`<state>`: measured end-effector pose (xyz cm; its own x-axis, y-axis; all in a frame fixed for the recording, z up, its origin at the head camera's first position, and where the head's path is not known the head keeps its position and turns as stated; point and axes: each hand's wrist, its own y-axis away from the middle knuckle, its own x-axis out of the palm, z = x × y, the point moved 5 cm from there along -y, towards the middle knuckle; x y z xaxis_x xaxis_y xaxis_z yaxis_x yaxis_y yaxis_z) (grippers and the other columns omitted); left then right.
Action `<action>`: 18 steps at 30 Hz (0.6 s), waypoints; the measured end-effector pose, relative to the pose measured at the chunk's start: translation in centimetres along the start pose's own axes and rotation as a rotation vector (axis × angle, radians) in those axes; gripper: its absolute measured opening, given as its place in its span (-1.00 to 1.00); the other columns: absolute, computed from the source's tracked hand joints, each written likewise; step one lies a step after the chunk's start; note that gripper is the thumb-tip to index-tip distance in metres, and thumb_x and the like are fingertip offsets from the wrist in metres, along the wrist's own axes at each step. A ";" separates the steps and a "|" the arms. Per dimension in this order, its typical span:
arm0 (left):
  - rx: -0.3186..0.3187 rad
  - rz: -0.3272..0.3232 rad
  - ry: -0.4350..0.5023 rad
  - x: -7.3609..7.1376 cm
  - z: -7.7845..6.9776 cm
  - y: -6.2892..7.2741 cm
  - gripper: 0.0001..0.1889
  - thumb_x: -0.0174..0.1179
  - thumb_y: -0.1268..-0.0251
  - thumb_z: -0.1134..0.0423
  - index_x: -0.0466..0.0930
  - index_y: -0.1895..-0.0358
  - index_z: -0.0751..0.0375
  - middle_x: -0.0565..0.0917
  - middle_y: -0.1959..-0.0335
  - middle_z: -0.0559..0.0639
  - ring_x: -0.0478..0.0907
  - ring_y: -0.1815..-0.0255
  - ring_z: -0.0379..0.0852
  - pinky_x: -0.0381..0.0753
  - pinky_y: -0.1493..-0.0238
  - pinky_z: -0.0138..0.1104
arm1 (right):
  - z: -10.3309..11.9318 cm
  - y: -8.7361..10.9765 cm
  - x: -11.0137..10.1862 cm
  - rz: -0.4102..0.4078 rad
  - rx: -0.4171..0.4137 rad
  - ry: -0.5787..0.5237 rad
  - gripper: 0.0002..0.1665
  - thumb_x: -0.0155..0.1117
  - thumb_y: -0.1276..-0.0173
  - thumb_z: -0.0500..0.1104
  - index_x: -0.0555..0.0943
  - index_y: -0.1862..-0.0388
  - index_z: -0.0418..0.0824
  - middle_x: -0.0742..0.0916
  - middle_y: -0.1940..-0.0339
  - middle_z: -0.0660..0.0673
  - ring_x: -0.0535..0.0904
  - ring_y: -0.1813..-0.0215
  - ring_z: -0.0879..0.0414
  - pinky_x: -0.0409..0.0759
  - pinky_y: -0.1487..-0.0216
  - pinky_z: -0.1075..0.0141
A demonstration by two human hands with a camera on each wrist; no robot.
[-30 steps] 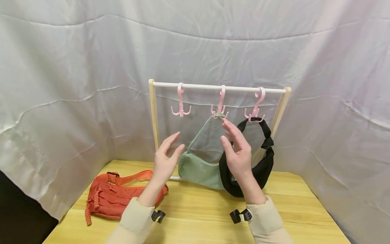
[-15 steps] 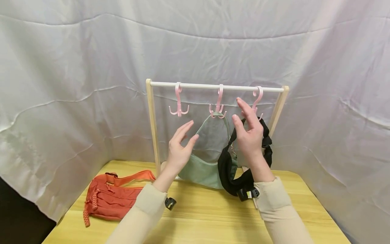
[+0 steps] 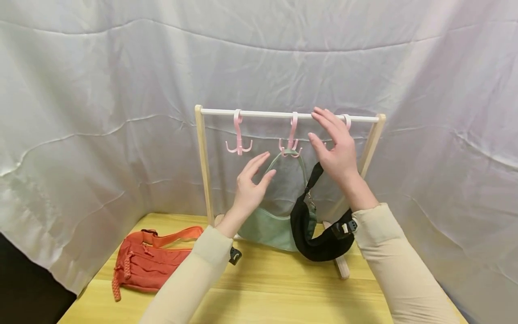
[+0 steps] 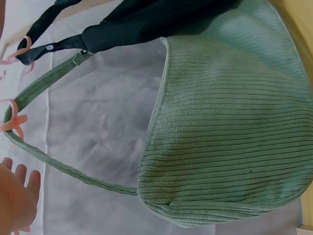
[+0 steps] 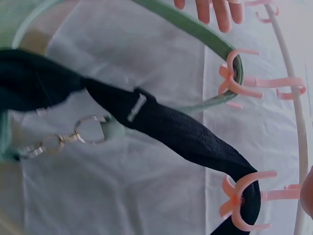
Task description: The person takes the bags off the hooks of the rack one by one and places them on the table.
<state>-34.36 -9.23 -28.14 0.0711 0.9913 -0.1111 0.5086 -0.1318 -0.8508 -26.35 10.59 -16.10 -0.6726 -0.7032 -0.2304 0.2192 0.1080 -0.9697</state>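
left hand, right hand: thumbs apart from fingers, gripping nothing; stray knock could swing pink hook, unseating black strap.

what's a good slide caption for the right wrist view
A black strap and a green strap, each looped over a pink hook on a white rail.

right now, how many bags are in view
3: an orange bag on the table, a green bag hung from the middle hook, and a black bag hung from the right-hand hook.
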 end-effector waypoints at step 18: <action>0.003 0.004 0.071 2.0 1.3 -1.7 -0.58 0.39 -0.39 0.30 0.68 -0.28 0.21 0.68 -0.28 0.08 0.61 -0.29 -0.01 0.65 -0.21 -0.05 | -1.4 -3.0 2.5 0.223 -0.115 0.167 -0.42 0.60 -0.21 -0.22 0.71 -0.23 -0.23 0.69 -0.31 -0.25 0.42 -0.47 -0.35 0.01 -0.57 -0.31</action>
<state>-36.25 -7.05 -27.59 0.1337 0.9879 -0.0784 0.5053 -0.1360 -0.8522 -29.71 9.50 -13.90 -0.7258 -0.5286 -0.4401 0.3001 0.3324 -0.8941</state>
